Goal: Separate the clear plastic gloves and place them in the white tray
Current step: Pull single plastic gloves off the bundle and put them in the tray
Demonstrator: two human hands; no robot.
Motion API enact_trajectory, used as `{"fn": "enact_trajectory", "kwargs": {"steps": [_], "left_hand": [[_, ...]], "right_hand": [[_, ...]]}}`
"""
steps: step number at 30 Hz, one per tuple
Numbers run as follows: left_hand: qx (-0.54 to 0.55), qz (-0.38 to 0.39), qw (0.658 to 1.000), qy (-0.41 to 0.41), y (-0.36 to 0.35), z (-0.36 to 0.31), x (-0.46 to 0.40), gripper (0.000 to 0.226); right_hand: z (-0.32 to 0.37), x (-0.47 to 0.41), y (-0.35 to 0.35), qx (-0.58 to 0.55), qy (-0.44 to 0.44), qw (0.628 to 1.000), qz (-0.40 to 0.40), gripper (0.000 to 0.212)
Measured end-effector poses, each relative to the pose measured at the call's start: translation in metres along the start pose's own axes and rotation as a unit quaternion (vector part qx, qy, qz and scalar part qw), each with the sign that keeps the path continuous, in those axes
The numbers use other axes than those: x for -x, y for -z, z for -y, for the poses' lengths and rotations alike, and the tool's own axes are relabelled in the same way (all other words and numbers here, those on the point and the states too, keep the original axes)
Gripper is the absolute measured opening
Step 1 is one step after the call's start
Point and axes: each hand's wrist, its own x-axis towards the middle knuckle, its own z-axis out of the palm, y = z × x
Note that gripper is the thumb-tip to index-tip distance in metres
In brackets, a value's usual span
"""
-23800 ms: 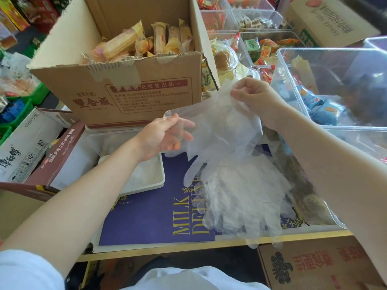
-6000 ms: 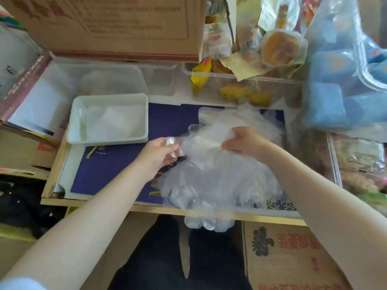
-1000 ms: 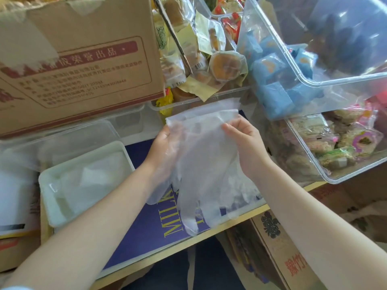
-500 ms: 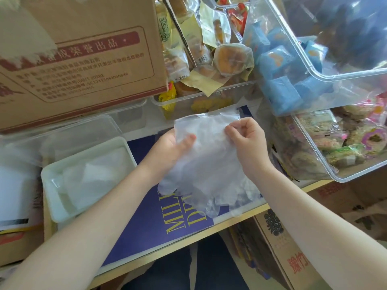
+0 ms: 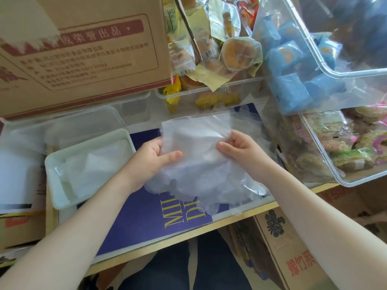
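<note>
Two hands; gloves [image 5: 201, 164] fingertips toward viewer

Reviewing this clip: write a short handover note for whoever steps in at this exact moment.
Left hand: pinches the glove bundle at its cuff edge.
Right hand: pinches the same cuff from the other side.
Bundle lies over the blue sheet, right of the white tray.
Done: some gloves already lie in the tray.
Left: peel off one glove, put it in the tray, repeat.
</note>
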Motion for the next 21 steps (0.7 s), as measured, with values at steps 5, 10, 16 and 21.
{"fn": "enact_trajectory", "kwargs": {"steps": [5,10,16,21], "left_hand": [[-0.03,0.066,0.992,0.105,0.018,0.017,0.015,0.026],[-0.097,0.021,0.987,0.13,0.013,0.018,0.021,0.014],[-0.135,-0.225,0.964,0.044,-0.007,0.018,-0.002,0.023],[-0.244,-0.338,0.907,0.053,-0.001,0.03,0.006,0.024]], "right_hand": [[-0.002,-0.002,0.0,0.018,0.04,0.999,-0.005,0.028],[-0.011,-0.001,-0.006,0.081,0.062,0.995,0.018,0.007],[-0.021,-0.008,-0.016,0.075,0.021,0.995,0.068,0.016],[-0.045,-0.004,-0.017,0.11,-0.073,0.964,0.233,0.033]]}}
